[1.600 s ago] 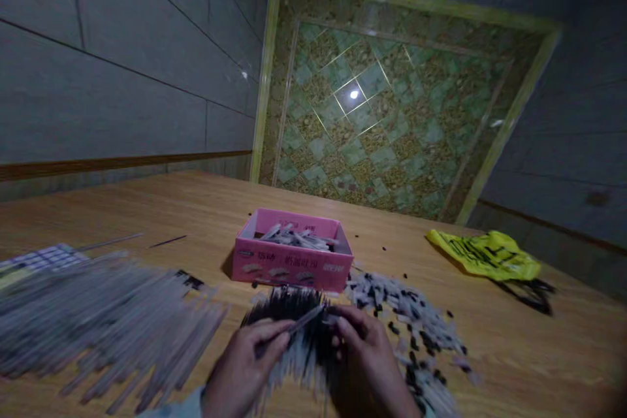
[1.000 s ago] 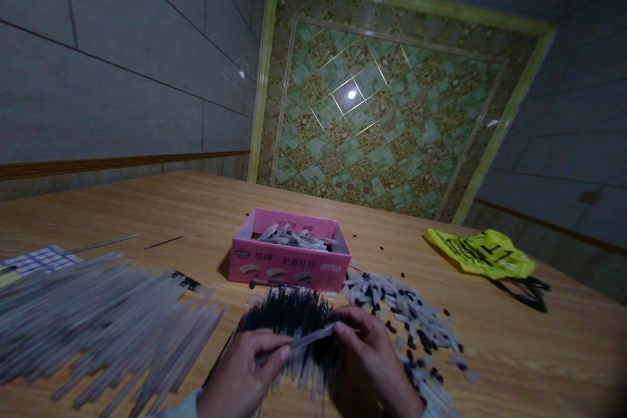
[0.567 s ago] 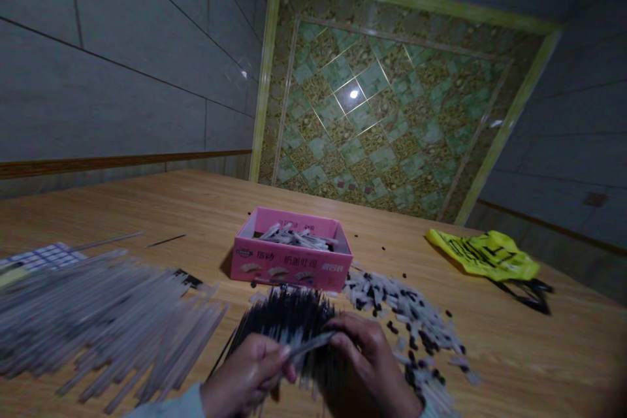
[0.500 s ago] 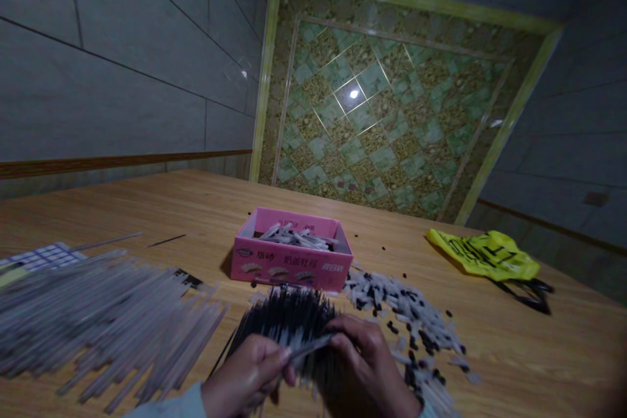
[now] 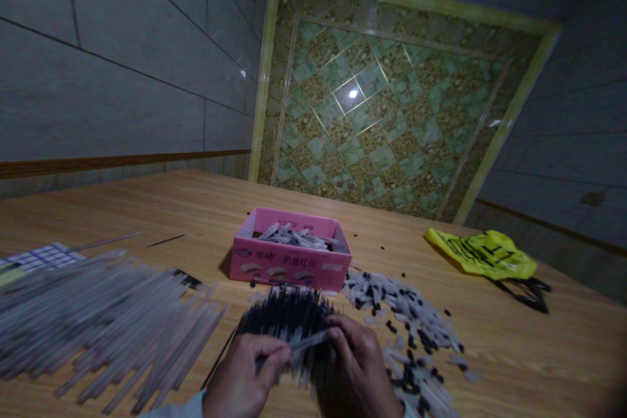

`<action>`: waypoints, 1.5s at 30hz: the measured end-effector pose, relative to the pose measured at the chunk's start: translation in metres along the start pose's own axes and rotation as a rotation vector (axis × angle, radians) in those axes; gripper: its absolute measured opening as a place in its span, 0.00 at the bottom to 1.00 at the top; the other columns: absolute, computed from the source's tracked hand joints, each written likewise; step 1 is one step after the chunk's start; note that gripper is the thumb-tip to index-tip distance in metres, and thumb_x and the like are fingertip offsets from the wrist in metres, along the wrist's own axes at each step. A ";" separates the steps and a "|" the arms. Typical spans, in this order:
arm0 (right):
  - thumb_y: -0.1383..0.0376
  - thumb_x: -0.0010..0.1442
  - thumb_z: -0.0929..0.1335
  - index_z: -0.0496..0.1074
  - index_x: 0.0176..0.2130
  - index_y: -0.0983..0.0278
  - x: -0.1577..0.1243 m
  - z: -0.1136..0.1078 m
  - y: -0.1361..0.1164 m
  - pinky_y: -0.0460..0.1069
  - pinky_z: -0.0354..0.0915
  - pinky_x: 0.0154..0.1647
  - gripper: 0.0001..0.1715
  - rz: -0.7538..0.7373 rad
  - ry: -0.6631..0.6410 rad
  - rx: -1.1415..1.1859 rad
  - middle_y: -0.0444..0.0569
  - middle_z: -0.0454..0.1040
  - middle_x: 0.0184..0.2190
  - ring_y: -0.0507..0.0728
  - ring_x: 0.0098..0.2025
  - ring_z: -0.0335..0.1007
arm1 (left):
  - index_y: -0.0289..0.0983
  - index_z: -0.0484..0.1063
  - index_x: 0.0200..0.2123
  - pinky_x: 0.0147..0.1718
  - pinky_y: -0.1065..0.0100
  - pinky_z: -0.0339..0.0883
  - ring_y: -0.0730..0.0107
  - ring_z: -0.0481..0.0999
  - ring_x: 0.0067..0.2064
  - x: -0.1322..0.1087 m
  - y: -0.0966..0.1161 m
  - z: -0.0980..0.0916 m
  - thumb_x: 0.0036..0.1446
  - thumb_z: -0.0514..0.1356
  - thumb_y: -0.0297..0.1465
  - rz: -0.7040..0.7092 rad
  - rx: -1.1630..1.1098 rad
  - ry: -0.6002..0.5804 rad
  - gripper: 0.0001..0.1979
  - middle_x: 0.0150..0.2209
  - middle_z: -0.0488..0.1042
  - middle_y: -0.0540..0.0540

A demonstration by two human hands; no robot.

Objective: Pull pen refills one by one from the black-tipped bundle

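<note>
My left hand (image 5: 247, 375) and my right hand (image 5: 355, 369) are low in the view, both pinched on one thin clear pen tube (image 5: 306, 342) held between them. Under the hands lies a fan of black refills (image 5: 289, 315) on the wooden table (image 5: 147, 209). A large heap of clear tubes (image 5: 98, 326) spreads to the left. Small grey and black caps (image 5: 406, 326) are scattered to the right. A pink cardboard box (image 5: 291, 266) with finished pieces inside stands just beyond the hands.
A yellow plastic bag (image 5: 482, 255) lies at the right with a dark object (image 5: 526, 290) beside it. A printed sheet (image 5: 34, 258) shows at the far left. Grey tiled walls rise behind, and a green patterned tile floor (image 5: 372, 117) lies beyond the table's far edge.
Both hands have stayed on the thin tube, shifting slightly lower and closer together. The piles and the box have not moved.
</note>
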State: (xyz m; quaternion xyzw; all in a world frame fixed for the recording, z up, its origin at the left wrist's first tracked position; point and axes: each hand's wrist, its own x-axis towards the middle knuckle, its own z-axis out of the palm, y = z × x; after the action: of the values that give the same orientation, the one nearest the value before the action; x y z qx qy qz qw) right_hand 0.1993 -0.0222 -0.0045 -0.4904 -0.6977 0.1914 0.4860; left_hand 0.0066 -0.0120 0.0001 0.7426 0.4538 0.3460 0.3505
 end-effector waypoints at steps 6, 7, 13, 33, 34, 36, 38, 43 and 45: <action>0.59 0.64 0.56 0.68 0.29 0.63 0.000 -0.001 -0.005 0.45 0.57 0.26 0.19 -0.029 0.003 -0.132 0.45 0.67 0.21 0.53 0.24 0.64 | 0.38 0.74 0.18 0.25 0.71 0.60 0.67 0.69 0.25 -0.003 0.009 0.002 0.55 0.51 0.35 0.069 0.046 0.109 0.18 0.19 0.72 0.48; 0.59 0.64 0.56 0.68 0.29 0.63 0.000 -0.001 -0.005 0.45 0.56 0.26 0.19 -0.032 0.005 -0.155 0.45 0.67 0.21 0.53 0.24 0.65 | 0.38 0.74 0.18 0.25 0.71 0.61 0.67 0.70 0.25 -0.004 0.010 0.003 0.55 0.51 0.34 0.078 0.065 0.136 0.18 0.19 0.73 0.48; 0.55 0.64 0.53 0.64 0.25 0.62 -0.001 0.006 -0.008 0.47 0.55 0.25 0.24 0.085 0.027 -0.233 0.47 0.67 0.20 0.55 0.23 0.63 | 0.40 0.76 0.23 0.25 0.72 0.66 0.67 0.74 0.25 -0.009 0.010 0.004 0.55 0.52 0.31 0.223 0.260 0.303 0.15 0.21 0.75 0.46; 0.43 0.47 0.64 0.60 0.14 0.64 0.006 0.003 0.014 0.44 0.38 0.16 0.30 0.625 -0.291 0.439 0.36 0.53 0.09 0.45 0.13 0.40 | 0.39 0.73 0.29 0.22 0.70 0.64 0.69 0.71 0.24 -0.009 0.004 0.003 0.53 0.54 0.24 0.605 0.577 0.342 0.09 0.21 0.71 0.48; 0.43 0.46 0.65 0.61 0.13 0.64 0.007 0.003 0.016 0.44 0.37 0.15 0.30 0.636 -0.277 0.452 0.36 0.53 0.09 0.45 0.12 0.40 | 0.39 0.73 0.30 0.22 0.70 0.64 0.69 0.70 0.25 -0.009 0.004 0.002 0.53 0.54 0.25 0.605 0.576 0.325 0.09 0.21 0.71 0.48; 0.44 0.46 0.66 0.61 0.13 0.64 0.008 0.001 0.017 0.43 0.37 0.15 0.30 0.627 -0.212 0.453 0.37 0.53 0.08 0.45 0.13 0.41 | 0.40 0.74 0.33 0.26 0.70 0.65 0.68 0.71 0.27 -0.006 0.003 -0.002 0.55 0.53 0.27 0.608 0.571 0.301 0.09 0.24 0.73 0.47; 0.45 0.45 0.67 0.61 0.13 0.64 0.010 -0.002 0.015 0.44 0.37 0.15 0.28 0.617 -0.097 0.459 0.36 0.52 0.08 0.46 0.13 0.41 | 0.41 0.72 0.40 0.33 0.68 0.66 0.66 0.73 0.35 -0.001 0.005 -0.013 0.57 0.53 0.30 0.576 0.568 0.317 0.10 0.31 0.76 0.46; 0.49 0.50 0.67 0.60 0.16 0.62 0.014 -0.012 0.006 0.44 0.42 0.14 0.24 0.543 0.198 0.514 0.37 0.55 0.10 0.48 0.13 0.45 | 0.38 0.72 0.35 0.38 0.61 0.64 0.58 0.74 0.40 0.013 0.008 -0.060 0.59 0.47 0.35 0.010 0.815 0.419 0.15 0.36 0.77 0.41; 0.49 0.51 0.66 0.58 0.15 0.62 0.013 -0.012 0.007 0.44 0.42 0.13 0.25 0.543 0.210 0.533 0.37 0.53 0.10 0.47 0.13 0.44 | 0.38 0.73 0.31 0.31 0.61 0.65 0.54 0.77 0.37 0.016 0.004 -0.073 0.55 0.51 0.36 -0.270 0.952 0.263 0.12 0.34 0.78 0.40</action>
State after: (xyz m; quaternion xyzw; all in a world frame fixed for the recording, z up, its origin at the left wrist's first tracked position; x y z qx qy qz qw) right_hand 0.2127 -0.0102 0.0018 -0.5305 -0.4150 0.4361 0.5968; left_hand -0.0467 0.0167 0.0445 0.7050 0.6932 0.1431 -0.0453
